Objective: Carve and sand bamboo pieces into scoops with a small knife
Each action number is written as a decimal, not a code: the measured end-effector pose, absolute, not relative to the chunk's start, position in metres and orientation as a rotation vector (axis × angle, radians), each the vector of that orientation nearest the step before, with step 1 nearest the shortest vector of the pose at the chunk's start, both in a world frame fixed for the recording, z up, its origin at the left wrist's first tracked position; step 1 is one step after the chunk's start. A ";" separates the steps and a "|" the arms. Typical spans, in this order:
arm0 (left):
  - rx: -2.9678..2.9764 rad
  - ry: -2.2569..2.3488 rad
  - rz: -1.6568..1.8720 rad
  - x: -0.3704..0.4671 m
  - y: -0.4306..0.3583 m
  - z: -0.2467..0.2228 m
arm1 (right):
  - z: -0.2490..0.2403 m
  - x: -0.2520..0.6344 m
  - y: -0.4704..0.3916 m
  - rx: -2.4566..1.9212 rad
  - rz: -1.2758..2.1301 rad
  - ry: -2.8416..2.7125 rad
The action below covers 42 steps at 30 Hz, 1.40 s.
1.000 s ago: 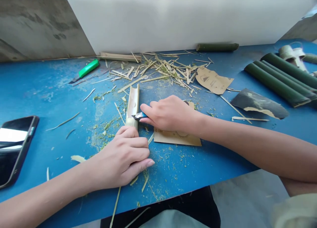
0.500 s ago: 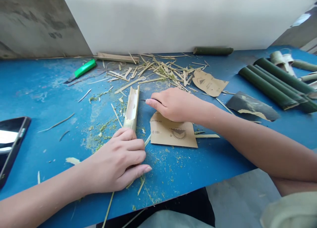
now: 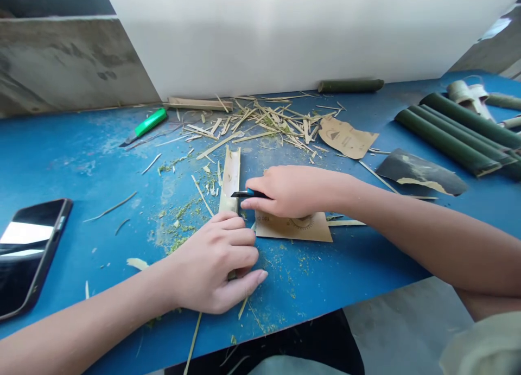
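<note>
My left hand (image 3: 222, 261) is closed over the near end of a pale, hollowed half-piece of bamboo (image 3: 230, 174), pressing it on the blue table. My right hand (image 3: 280, 190) grips a dark knife (image 3: 244, 194) with a bit of blue on it. The knife's tip points left and lies over the bamboo's hollow, just beyond my left fingers. Beneath my right hand lies a brown sheet of sandpaper (image 3: 295, 231) with print on its back, partly covered by the hand.
A green cutter (image 3: 150, 122) and a phone (image 3: 32, 255) lie left. Bamboo slivers (image 3: 260, 120) are heaped at the back, near torn sandpaper (image 3: 345, 138). Dark sandpaper (image 3: 421, 171) and green bamboo pieces (image 3: 456, 133) are at right; a green tube (image 3: 350, 86) is behind.
My right hand has moved nearer, bringing the knife over the bamboo and showing more of it. The view has shifted slightly, so the phone shows more fully.
</note>
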<state>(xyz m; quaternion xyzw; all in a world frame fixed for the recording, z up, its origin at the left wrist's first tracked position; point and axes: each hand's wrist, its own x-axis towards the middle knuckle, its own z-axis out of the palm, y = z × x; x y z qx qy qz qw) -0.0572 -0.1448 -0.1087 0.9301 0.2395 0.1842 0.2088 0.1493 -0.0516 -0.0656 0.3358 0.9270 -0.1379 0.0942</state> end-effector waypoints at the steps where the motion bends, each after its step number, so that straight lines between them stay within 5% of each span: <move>1: 2.588 0.676 0.502 -0.057 -0.145 -0.108 | -0.066 0.149 -0.052 0.997 -0.393 2.736; 42: 2.615 0.719 0.445 -0.073 -0.148 -0.109 | -0.087 0.134 -0.073 0.893 0.041 2.942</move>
